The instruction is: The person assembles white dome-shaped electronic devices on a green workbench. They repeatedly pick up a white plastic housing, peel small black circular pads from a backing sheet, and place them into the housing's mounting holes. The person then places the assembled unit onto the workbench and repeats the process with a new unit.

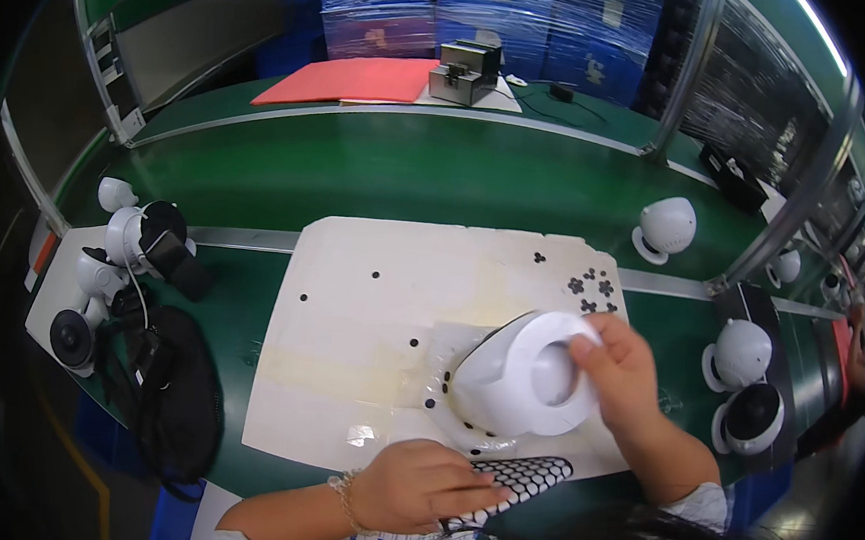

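A white rounded housing (pixel 484 389) with a ring-shaped base (pixel 516 401) is tipped over above the cream board (pixel 336 354), its ring turned toward me. My right hand (pixel 628 372) is closed on the ring's right edge, thumb over the rim. Close to the board's front edge, my left hand (pixel 422 488) has its fingers on a sheet of round black pads (pixel 530 478) and appears to grip it; its fingertips are partly hidden. Several loose black pads (pixel 430 403) lie on the board left of the housing, by a patch of clear tape (pixel 439 356).
Clusters of black pads (pixel 592 286) lie at the board's far right. White camera-like units (pixel 667 226) stand right, with others (pixel 132 237) left beside a black pouch (pixel 184 383). A metal box (pixel 464 72) and red sheets (pixel 356 79) sit on the back shelf. Metal posts (pixel 689 72) frame the bench.
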Motion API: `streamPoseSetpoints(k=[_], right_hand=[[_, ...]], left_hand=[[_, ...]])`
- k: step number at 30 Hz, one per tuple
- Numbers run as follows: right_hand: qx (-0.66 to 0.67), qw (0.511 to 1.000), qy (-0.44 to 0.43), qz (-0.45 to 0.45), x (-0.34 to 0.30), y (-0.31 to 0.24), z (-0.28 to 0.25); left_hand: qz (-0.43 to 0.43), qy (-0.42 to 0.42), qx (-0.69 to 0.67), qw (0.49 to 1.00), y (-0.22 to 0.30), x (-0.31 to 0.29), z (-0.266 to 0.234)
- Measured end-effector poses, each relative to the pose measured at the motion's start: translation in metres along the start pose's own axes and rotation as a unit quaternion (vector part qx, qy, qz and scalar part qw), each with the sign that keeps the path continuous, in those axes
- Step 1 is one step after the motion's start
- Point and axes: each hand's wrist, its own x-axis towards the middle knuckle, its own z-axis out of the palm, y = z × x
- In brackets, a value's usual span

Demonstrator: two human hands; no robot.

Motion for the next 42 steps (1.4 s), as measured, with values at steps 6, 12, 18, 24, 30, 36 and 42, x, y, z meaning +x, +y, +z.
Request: streamPoseSetpoints(k=[6,12,18,24,30,36,42], right_hand=[[-0.156,0.988,0.004,0.019,-0.011,0.017,-0.005],[-0.263,0.880,-0.072,-0.390,-0.039,0.021,-0.007],[-0.329,0.878,-0.111,-0.328,-0.044,0.018,-0.008],[-0.260,0.926,-0.103,-0.253,-0.046,0.004,-0.005],[-0.304,0.923,-0.120,-0.204,-0.045,-0.002,-0.008],[-0.382,0.806,-0.117,-0.436,-0.037,0.003,-0.016],[-0.306,0.861,-0.105,-0.392,-0.038,0.000,0.004]], left_hand=[[-0.140,0.081,-0.128,0.979,-0.002,0.006,-0.006],[-0.274,0.143,-0.186,0.933,0.001,0.006,-0.001],[-0.316,0.164,-0.241,0.903,-0.001,-0.002,0.004],[-0.208,0.149,-0.120,0.959,-0.005,0.003,0.001],[-0.168,0.185,-0.121,0.961,-0.007,0.002,0.004],[-0.188,0.173,-0.108,0.961,-0.006,0.002,0.004],[-0.178,0.142,-0.083,0.970,-0.003,0.007,0.001]])
